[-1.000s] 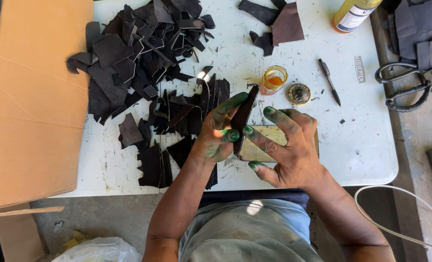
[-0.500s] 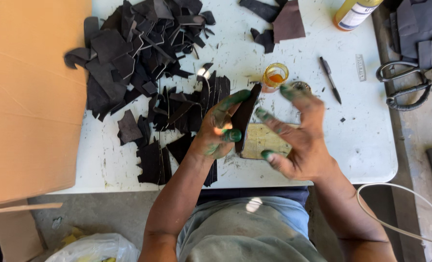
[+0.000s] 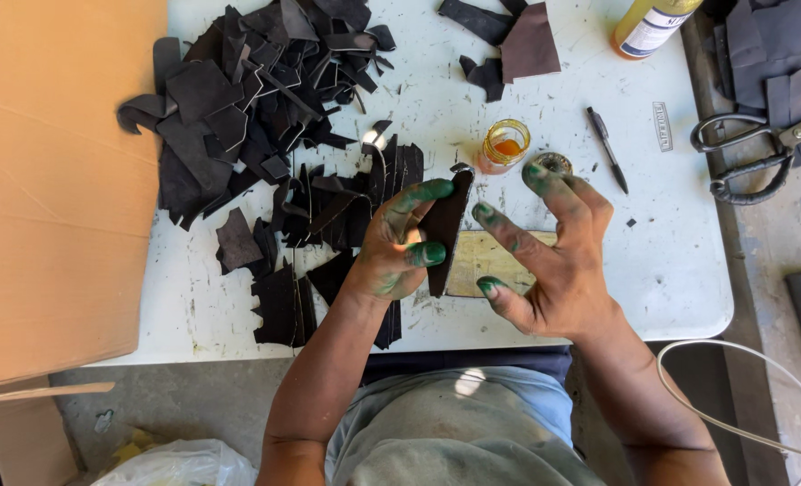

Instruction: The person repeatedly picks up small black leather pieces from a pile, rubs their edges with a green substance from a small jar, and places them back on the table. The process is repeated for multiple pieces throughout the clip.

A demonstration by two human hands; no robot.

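Head view: two hands (image 3: 398, 243) (image 3: 553, 270), one leather piece (image 3: 443, 229).

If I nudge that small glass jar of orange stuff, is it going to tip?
The small glass jar looks squat and wide, so it would probably slide, not tip. It appears open, so the orange liquid may slop. Being glass, it likely breaks if knocked off the white table.

— Where does the view look from?
— From the person's head, facing almost straight down on the white bench (image 3: 661, 270), with the lap at the bottom edge.
— How near?
— Close: the left hand (image 3: 391, 252) and right hand (image 3: 553, 270) fill the middle, and the bench's far edge is cut off at the top.
— Any second view?
— Only this one.
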